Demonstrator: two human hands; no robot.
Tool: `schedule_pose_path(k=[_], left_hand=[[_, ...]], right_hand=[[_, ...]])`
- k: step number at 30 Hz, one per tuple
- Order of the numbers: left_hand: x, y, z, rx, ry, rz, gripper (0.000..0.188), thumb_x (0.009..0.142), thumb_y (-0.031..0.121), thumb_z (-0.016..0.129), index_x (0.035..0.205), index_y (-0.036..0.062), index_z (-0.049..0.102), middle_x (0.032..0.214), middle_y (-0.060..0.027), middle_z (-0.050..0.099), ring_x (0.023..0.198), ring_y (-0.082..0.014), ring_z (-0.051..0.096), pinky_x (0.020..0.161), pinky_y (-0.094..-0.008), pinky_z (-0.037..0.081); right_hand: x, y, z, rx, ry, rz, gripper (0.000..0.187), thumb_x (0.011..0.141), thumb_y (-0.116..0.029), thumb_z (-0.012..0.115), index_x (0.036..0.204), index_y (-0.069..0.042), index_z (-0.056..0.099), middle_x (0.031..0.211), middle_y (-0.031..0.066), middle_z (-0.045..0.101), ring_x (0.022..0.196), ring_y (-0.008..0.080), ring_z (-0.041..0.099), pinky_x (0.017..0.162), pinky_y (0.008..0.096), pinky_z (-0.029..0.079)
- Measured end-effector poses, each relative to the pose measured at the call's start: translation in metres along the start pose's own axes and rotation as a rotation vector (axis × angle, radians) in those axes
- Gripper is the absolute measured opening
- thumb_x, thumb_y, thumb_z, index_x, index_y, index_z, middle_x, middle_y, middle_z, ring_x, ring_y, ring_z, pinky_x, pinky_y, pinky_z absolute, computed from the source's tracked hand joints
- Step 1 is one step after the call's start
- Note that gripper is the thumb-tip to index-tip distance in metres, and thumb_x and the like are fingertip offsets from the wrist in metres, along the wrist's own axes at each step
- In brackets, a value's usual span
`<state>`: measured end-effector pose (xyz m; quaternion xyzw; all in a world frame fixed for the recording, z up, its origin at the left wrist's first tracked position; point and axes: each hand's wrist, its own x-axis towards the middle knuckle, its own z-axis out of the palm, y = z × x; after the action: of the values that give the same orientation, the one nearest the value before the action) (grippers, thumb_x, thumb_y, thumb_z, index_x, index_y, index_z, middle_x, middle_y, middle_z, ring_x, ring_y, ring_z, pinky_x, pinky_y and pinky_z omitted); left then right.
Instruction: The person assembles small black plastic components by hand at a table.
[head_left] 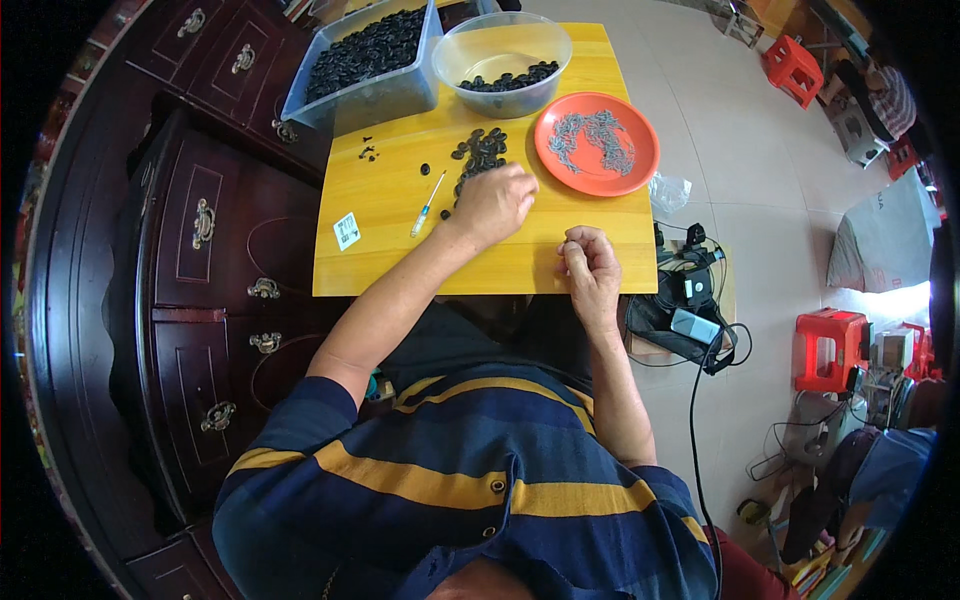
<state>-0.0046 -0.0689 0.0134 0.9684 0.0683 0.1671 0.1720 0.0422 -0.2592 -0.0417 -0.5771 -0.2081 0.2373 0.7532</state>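
My left hand (495, 204) reaches over the yellow table with its fingers curled in. It partly covers a loose pile of small round black pieces (485, 146). Whatever its fingers hold is hidden. My right hand (592, 265) is above the table's near edge, thumb and fingers pressed together; anything between them is too small to make out. Beyond it, an orange plate (644, 150) carries many thin grey pieces (606, 140). Left of my left hand lies a slim pen-like tool (424, 212), with a single black piece (425, 169) just above it.
A blue-tinted bin (400, 95) and a clear round bowl (512, 104), both with black pieces, stand at the back. A white square label (346, 231) lies at left. Dark drawers (205, 225) flank the table; a black bag with cables (690, 310) sits right.
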Motion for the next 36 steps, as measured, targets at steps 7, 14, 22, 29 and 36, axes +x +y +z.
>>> schedule_pose_path(k=[7, 14, 22, 29, 36], left_hand=[[0.064, -0.001, 0.006, 0.015, -0.035, -0.026, 0.010, 0.082, 0.017, 0.064, 0.086, 0.0095, 0.071, 0.090, -0.0112, 0.067, 0.085, -0.0316, 0.066, 0.074, -0.0438, 0.052], [0.103, -0.013, 0.035, 0.110, -0.126, -0.028, 0.010, 0.081, 0.018, 0.065, 0.083, 0.0105, 0.071, 0.087, -0.0101, 0.067, 0.084, -0.0310, 0.066, 0.074, -0.0435, 0.052], [0.117, -0.011, 0.046, 0.179, -0.200, -0.041, 0.011, 0.080, 0.021, 0.063, 0.081, 0.0129, 0.070, 0.086, -0.0081, 0.068, 0.082, -0.0293, 0.066, 0.073, -0.0440, 0.053], [0.136, -0.011, 0.045, 0.161, -0.286, -0.123, 0.012, 0.077, 0.019, 0.061, 0.081, 0.0155, 0.073, 0.078, -0.0090, 0.070, 0.076, -0.0281, 0.068, 0.071, -0.0422, 0.054], [0.143, -0.026, 0.044, -0.197, -0.438, -0.145, 0.012, 0.078, 0.016, 0.065, 0.084, 0.0103, 0.074, 0.080, -0.0091, 0.072, 0.074, -0.0201, 0.070, 0.071, -0.0342, 0.055]], right_hand=[[-0.003, 0.009, -0.001, -0.052, 0.003, -0.017, 0.026, 0.094, -0.003, 0.061, 0.119, 0.001, 0.062, 0.099, 0.0048, 0.067, 0.082, 0.0093, 0.062, 0.077, 0.0231, 0.052], [-0.004, -0.003, -0.001, -0.137, -0.003, 0.011, 0.015, 0.092, -0.006, 0.064, 0.105, 0.000, 0.069, 0.083, 0.0053, 0.067, 0.074, 0.0103, 0.062, 0.068, 0.0243, 0.050], [-0.001, -0.004, -0.003, -0.159, 0.011, -0.031, 0.012, 0.094, -0.010, 0.062, 0.091, 0.000, 0.067, 0.076, 0.0055, 0.064, 0.067, 0.0122, 0.060, 0.063, 0.0255, 0.048], [-0.001, -0.004, -0.006, -0.127, -0.028, -0.003, 0.010, 0.093, -0.009, 0.063, 0.097, 0.000, 0.068, 0.078, 0.0058, 0.064, 0.069, 0.0113, 0.061, 0.065, 0.0260, 0.050], [-0.001, -0.008, -0.007, -0.070, -0.042, 0.065, 0.014, 0.093, -0.008, 0.061, 0.103, 0.000, 0.067, 0.081, 0.0068, 0.066, 0.073, 0.0114, 0.064, 0.068, 0.0263, 0.052]])
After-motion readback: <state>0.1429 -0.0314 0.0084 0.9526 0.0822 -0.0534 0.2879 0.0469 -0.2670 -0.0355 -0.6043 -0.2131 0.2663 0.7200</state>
